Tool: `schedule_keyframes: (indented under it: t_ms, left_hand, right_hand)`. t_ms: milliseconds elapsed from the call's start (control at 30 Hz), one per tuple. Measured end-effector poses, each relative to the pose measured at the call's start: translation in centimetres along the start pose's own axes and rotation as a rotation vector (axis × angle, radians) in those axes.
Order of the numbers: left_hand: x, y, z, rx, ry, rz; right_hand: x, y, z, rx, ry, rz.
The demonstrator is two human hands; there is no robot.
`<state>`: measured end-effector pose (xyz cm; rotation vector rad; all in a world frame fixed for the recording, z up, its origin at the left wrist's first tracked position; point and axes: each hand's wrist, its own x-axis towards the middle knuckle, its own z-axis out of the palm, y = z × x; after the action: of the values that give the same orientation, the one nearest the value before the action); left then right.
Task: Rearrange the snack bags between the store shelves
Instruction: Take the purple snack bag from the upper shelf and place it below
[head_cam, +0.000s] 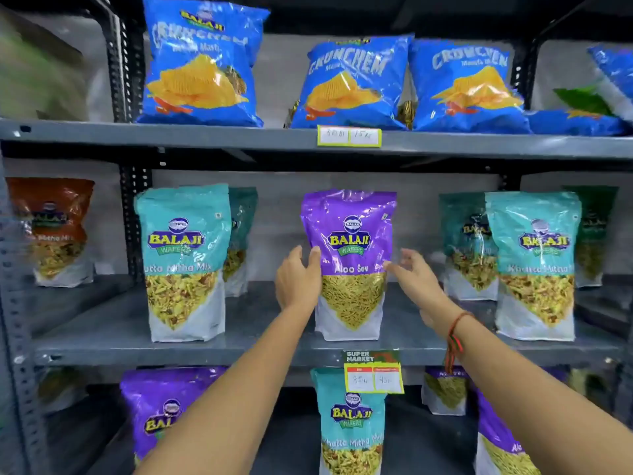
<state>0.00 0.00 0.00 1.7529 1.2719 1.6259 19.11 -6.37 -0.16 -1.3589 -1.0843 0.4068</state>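
both hands [298, 279] flank glossy purple pouch [349, 265].

On the middle shelf [113, 323] the Aloo Sev bag [349, 269] stands upright between my left hand [297, 281] and right hand [416, 279], a Khatta Mitha bag [185, 262] to its left, another [534, 265] to its right.

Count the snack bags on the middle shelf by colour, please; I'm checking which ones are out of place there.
Teal bags: 4
Purple bag: 1
Orange-brown bag: 1
Dark green bag, in shadow at the far right: 1
Total: 7
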Motion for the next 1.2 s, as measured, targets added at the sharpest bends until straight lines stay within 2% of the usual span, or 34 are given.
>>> schedule_keyframes:
  t_ms: [167,267,433,767,967,1200]
  left_hand:
    - [0.7,-1.2,1.2,-0.056,0.039,0.005]
    - [0.8,-1.1,1.4,-0.031,0.082,0.002]
    - [0.5,-0.5,1.5,-0.015,0.138,0.014]
    - [-4.0,0.5,-4.8,-0.107,0.330,0.031]
    - [-9.8,-1.6,-11.4,-0.085,0.366,0.066]
    - [-17.3,-10.6,-14.8,0.052,0.307,-0.014]
  right_hand:
    - [1.9,1.4,1.5,0.073,-0.063,0.038]
    - [2.6,1.8,2.0,0.171,-0.017,0.004]
    - [2.6,2.4,2.4,0.153,0.091,-0.051]
    - [-4.6,-1.6,3.6,0.281,0.046,-0.188]
    - [-12.7,-1.5,5.4,0.340,-0.082,-0.106]
    - [-19.9,5.4,8.7,0.301,-0.230,0.079]
